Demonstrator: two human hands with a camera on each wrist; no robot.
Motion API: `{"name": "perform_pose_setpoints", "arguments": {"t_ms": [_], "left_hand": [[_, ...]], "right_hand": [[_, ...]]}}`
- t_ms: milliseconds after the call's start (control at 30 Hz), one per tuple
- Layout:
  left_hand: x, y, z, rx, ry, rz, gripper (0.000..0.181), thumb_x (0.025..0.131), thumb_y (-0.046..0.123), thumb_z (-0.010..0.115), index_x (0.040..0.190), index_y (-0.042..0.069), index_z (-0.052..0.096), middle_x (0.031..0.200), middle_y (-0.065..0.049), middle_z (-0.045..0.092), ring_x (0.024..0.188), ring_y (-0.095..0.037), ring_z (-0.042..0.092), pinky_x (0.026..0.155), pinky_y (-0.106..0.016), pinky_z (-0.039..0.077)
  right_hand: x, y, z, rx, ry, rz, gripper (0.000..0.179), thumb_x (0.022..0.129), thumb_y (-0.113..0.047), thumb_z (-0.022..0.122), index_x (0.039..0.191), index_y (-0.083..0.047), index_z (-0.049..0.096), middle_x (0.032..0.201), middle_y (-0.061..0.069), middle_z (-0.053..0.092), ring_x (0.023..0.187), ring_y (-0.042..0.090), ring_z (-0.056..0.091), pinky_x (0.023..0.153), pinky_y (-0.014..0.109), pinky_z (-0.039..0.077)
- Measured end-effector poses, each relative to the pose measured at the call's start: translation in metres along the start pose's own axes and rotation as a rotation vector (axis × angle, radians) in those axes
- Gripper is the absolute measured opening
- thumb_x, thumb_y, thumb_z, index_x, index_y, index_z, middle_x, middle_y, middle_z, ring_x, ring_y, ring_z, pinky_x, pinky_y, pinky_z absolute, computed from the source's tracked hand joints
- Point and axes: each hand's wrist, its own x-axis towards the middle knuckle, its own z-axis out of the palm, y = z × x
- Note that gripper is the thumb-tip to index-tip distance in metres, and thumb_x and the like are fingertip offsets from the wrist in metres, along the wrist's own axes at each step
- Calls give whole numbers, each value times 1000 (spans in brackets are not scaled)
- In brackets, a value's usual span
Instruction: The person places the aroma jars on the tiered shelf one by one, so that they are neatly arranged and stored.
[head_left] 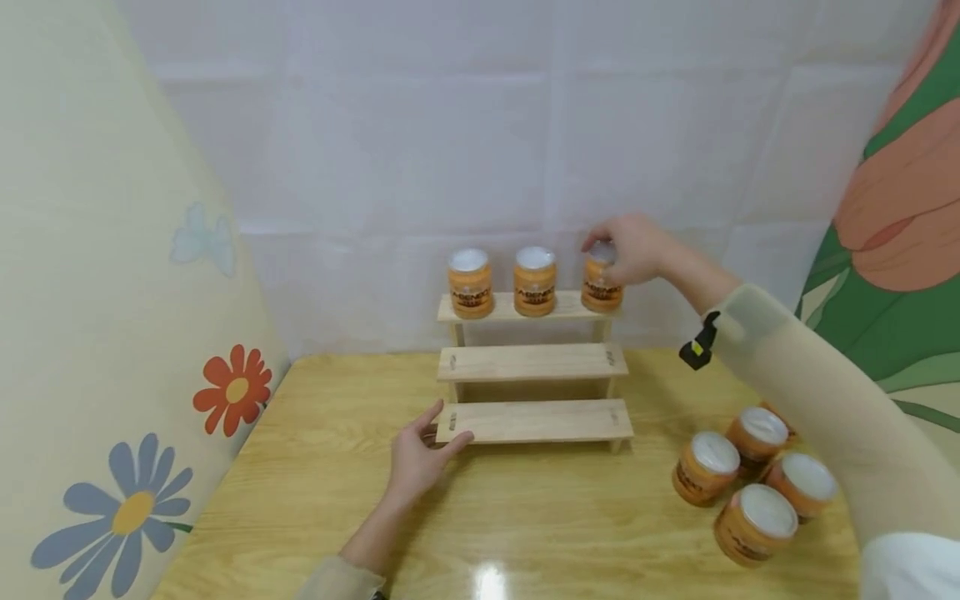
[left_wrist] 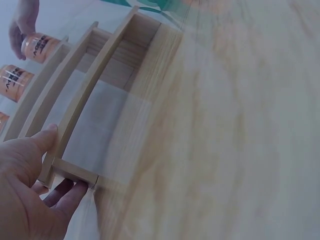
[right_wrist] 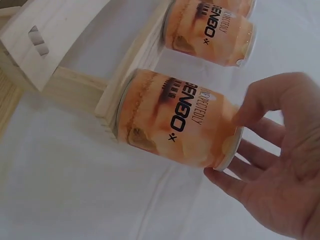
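Note:
A three-step wooden rack (head_left: 534, 422) stands on the table against the white backdrop. My left hand (head_left: 417, 462) holds the left end of its lowest step; in the left wrist view the thumb (left_wrist: 46, 137) lies on the board and fingers reach beneath. Three orange cans with pale lids stand along the top step: a left can (head_left: 471, 287), a middle can (head_left: 535, 283) and a right can (right_wrist: 175, 120). Around the lid end of the right can, my right hand (head_left: 633, 248) has its thumb and fingers. That can's base meets the step's right end.
Several more orange cans, among them a front can (head_left: 753, 525), are grouped on the wooden table (head_left: 322, 500) at the right, below my right forearm. The rack's middle step (head_left: 534, 363) and lowest step are bare. Flower-patterned panels (head_left: 135, 512) flank the table.

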Motion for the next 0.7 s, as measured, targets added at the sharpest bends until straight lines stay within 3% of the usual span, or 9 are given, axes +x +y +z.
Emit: {"name": "perform_pose_setpoints", "arguments": {"t_ms": [133,233,367,533,700], "left_hand": [[-2,-1,0,-7,3,-8,80,88,27,90,155,4,53,148,-27,62,120,-37,68,96,-39,64],[-1,-1,0,-13,5,-2,80,88,27,90,155,4,53,147,-26,62,119,-36,69,94,-37,65],[0,0,-2,-5,6,8,80,88,27,90,155,3,53,142,-27,65,117,-36,70,94,-38,65],[-2,0,-3,17,11,5,80,88,27,90,155,2,53,144,-28,64,120,-38,69,99,-46,63],[-1,0,-4,13,12,-4,80,88,27,90,155,3,53,145,-28,63,120,-38,68,98,-42,63]], "right_hand": [[-3,1,3,50,45,60,54,85,-19,70,134,3,67,141,31,64,130,48,60,106,61,54],[-4,1,7,83,99,90,50,91,-26,73,129,6,68,134,32,67,123,47,63,101,58,57],[-4,4,10,87,139,87,47,90,-25,76,124,7,69,129,31,70,119,45,66,98,55,58],[-4,4,11,70,134,69,46,88,-20,75,127,5,70,130,28,71,118,43,66,97,54,57],[-5,2,10,89,125,79,47,89,-19,76,129,4,69,133,28,70,120,43,66,97,54,59]]}}
